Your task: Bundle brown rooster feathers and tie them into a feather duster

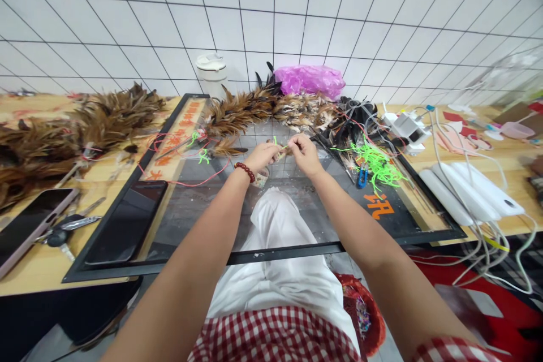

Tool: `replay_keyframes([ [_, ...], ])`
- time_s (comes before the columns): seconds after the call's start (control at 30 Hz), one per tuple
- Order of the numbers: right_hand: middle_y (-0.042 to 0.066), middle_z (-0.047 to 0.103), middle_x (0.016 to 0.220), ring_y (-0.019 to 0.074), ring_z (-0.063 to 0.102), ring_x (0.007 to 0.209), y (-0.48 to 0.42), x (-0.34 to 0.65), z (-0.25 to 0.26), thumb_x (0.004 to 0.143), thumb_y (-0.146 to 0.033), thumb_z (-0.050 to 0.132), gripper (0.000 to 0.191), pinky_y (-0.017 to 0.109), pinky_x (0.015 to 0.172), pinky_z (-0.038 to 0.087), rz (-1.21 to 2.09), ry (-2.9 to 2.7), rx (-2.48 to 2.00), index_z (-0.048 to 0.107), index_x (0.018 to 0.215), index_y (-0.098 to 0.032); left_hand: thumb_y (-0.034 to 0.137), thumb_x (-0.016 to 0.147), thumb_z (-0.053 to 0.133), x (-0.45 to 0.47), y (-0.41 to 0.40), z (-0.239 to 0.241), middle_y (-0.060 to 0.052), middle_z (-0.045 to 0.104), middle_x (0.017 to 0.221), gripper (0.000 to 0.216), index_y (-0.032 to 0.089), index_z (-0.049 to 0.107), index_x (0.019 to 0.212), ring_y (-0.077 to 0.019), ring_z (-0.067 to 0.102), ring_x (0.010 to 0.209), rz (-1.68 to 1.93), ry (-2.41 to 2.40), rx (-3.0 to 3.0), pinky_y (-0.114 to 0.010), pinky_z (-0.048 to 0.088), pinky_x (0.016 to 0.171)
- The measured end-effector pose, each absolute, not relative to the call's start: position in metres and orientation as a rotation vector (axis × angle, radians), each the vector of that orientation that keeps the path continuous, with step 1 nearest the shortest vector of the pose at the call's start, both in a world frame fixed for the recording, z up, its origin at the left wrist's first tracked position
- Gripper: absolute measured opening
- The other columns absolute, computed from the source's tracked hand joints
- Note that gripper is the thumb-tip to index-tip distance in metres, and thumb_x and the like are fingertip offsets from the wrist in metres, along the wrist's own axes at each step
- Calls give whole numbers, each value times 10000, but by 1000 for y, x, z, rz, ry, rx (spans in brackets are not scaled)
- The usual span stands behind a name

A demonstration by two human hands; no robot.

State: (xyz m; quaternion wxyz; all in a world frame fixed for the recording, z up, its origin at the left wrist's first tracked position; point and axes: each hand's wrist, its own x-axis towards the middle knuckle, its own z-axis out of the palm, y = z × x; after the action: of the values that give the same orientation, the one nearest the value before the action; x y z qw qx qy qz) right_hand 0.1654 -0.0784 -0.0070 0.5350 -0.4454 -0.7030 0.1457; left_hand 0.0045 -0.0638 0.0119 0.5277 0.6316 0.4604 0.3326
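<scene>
My left hand [263, 156], with a beaded bracelet on its wrist, pinches a short piece of bright green string [275, 140] above the glass-topped board. Close beside it, my right hand [302, 151] has its fingertips pinched on the string's other side. Something small and brownish shows by the left fingers, too small to make out. Behind my hands lie brown feather bundles [241, 108] and a paler feather pile [303, 112]. To the right is a heap of loose green strings [377, 163], with blue-handled snips [362, 176] beside it.
A black phone [127, 223] lies on the board's left side, another phone [36, 226] and keys [63, 232] left of it. White power blocks [470, 192] with trailing cables sit right. A white cup [212, 74] and a purple plastic bag [311, 79] stand by the tiled wall.
</scene>
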Motion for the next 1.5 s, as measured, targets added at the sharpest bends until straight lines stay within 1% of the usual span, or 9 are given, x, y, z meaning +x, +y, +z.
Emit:
replay_keyframes([
  [0.23, 45, 573, 776, 157, 510, 742, -84, 162, -2, 848, -404, 513, 257, 296, 693, 420, 391, -1692, -1000, 557, 695, -202, 294, 629, 713, -1, -61, 12, -35, 633, 647, 204, 136, 692, 756, -56, 448, 462, 916, 940, 1299, -192, 287, 425],
  [0.47, -1, 524, 649, 120, 457, 622, -84, 164, -5, 823, -447, 527, 298, 262, 612, 383, 557, -1726, -1015, 549, 676, -188, 221, 521, 781, -2, -61, 12, -2, 574, 533, 220, 125, 684, 693, -60, 476, 460, 931, 962, 1296, -188, 335, 445],
  [0.6, 2, 575, 727, 113, 486, 626, -82, 163, -8, 760, -379, 595, 224, 250, 603, 408, 646, -1698, -999, 600, 854, -175, 206, 515, 784, -2, -62, 12, -2, 580, 532, 228, 122, 667, 691, -58, 477, 446, 937, 947, 1281, -187, 335, 436],
  [0.7, 6, 600, 759, 105, 487, 610, -81, 159, -12, 682, -323, 668, 274, 245, 605, 429, 555, -1730, -1051, 622, 906, -171, 205, 517, 788, -4, -62, 12, -2, 583, 531, 245, 119, 659, 707, -55, 476, 445, 955, 924, 1248, -183, 331, 434],
  [0.83, 23, 646, 749, 113, 532, 615, -81, 158, -15, 714, -293, 658, 175, 244, 620, 451, 420, -1768, -1069, 659, 842, -174, 209, 513, 794, -6, -60, 11, 10, 566, 517, 279, 116, 652, 734, -54, 478, 445, 965, 918, 1222, -176, 329, 434],
  [1.03, 28, 658, 658, 122, 561, 605, -83, 161, -14, 757, -228, 590, 123, 230, 604, 418, 186, -1850, -1200, 698, 756, -169, 225, 595, 731, 0, -60, 4, -8, 616, 621, 204, 132, 656, 761, -77, 507, 494, 1123, 1028, 1435, -214, 394, 492],
  [1.13, 21, 650, 615, 122, 558, 576, -87, 159, -12, 717, -224, 599, 106, 224, 569, 395, 141, -1817, -1312, 674, 671, -165, 185, 681, 635, 5, -65, 4, -44, 667, 742, 87, 163, 678, 754, -140, 591, 660, 1192, 1179, 1909, -270, 459, 635],
  [1.27, 17, 650, 603, 117, 551, 560, -92, 155, -8, 699, -234, 599, 111, 217, 560, 388, 165, -1851, -1348, 660, 635, -166, 154, 758, 525, 9, -74, 6, -84, 671, 920, 193, 196, 691, 846, -201, 616, 837, 1100, 1355, 2414, -316, 459, 737],
  [1.5, 27, 669, 629, 108, 554, 547, -94, 150, -7, 707, -248, 599, 137, 224, 579, 422, 310, -1734, -1228, 677, 656, -148, 128, 780, 487, 8, -67, 1, -71, 641, 936, 143, 184, 610, 828, -185, 592, 900, 1314, 1221, 2307, -305, 456, 797],
])
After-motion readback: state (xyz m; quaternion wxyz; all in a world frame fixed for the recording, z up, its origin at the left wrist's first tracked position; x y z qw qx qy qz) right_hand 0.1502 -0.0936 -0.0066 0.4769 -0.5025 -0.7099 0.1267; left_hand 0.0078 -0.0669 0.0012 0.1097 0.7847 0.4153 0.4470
